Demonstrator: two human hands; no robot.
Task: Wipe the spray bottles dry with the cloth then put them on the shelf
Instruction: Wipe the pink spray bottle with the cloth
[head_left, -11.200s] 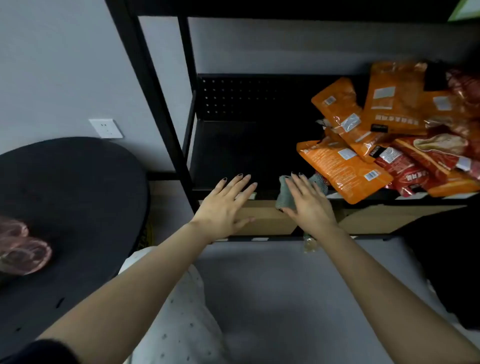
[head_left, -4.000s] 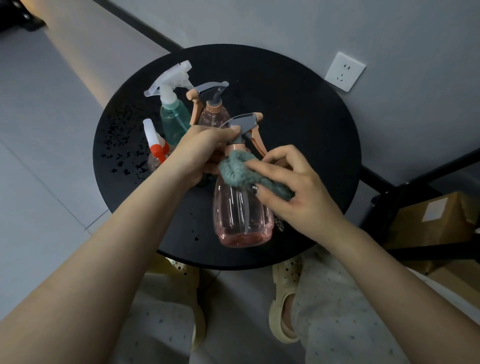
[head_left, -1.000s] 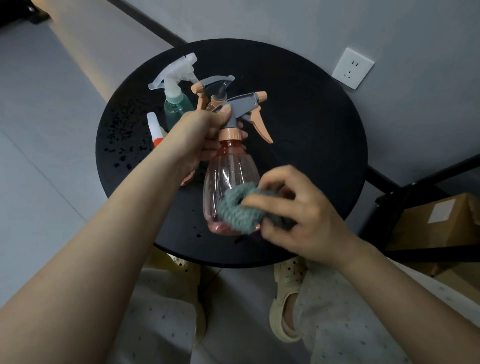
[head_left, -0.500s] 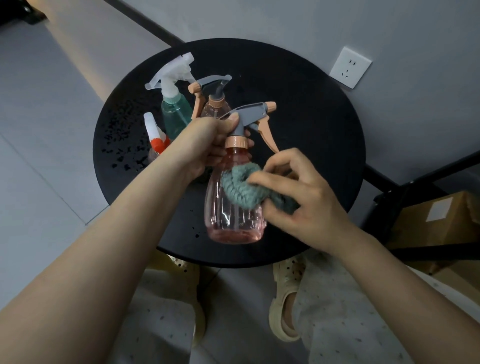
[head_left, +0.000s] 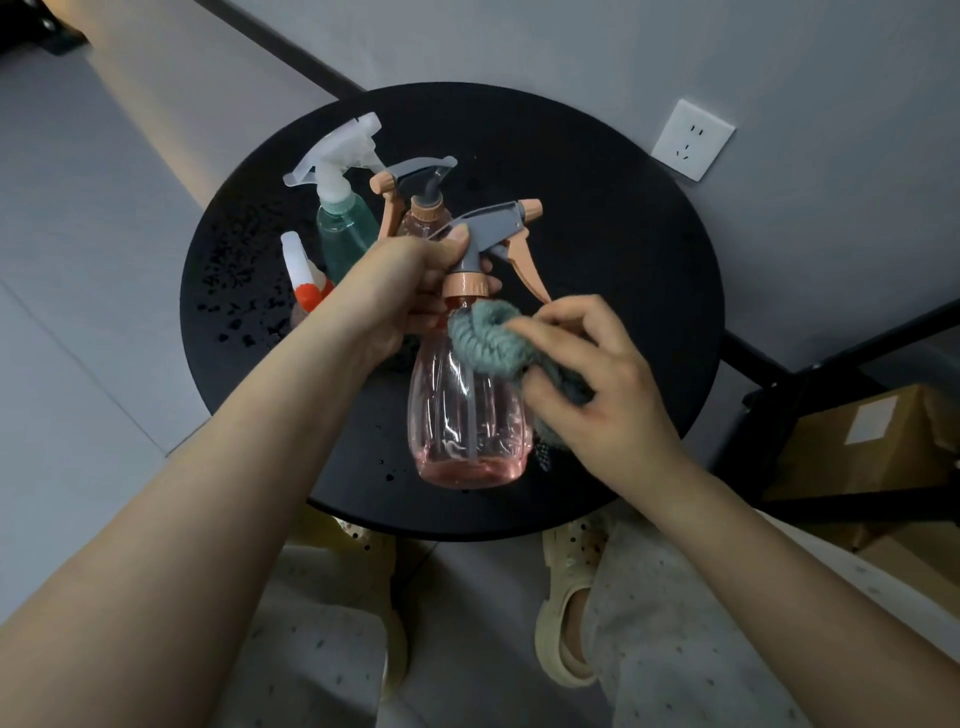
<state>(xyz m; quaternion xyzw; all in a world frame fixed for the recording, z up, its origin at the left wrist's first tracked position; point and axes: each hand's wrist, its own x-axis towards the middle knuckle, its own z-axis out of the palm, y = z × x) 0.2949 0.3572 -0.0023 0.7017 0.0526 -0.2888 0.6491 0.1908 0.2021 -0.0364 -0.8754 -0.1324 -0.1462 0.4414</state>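
My left hand (head_left: 402, 293) grips the neck of a clear pink spray bottle (head_left: 465, 415) with a grey and orange trigger head, holding it upright above the round black table (head_left: 623, 270). My right hand (head_left: 597, 384) presses a bunched grey-green cloth (head_left: 488, 338) against the bottle's upper right shoulder. Behind my left hand stand three more bottles: a teal one with a white trigger (head_left: 343, 223), a second pink one (head_left: 421, 208) and a small one with a white and red nozzle (head_left: 304, 275).
Water drops (head_left: 234, 296) speckle the table's left side. A white wall socket (head_left: 691, 139) sits on the grey wall behind. The black shelf frame (head_left: 831, 364) and a cardboard box (head_left: 872, 441) are at the right. My feet in pale sandals (head_left: 566, 613) are under the table.
Over the last second my right hand has moved the cloth from the bottle's lower body up to its shoulder near the neck. My left hand keeps its grip on the neck.
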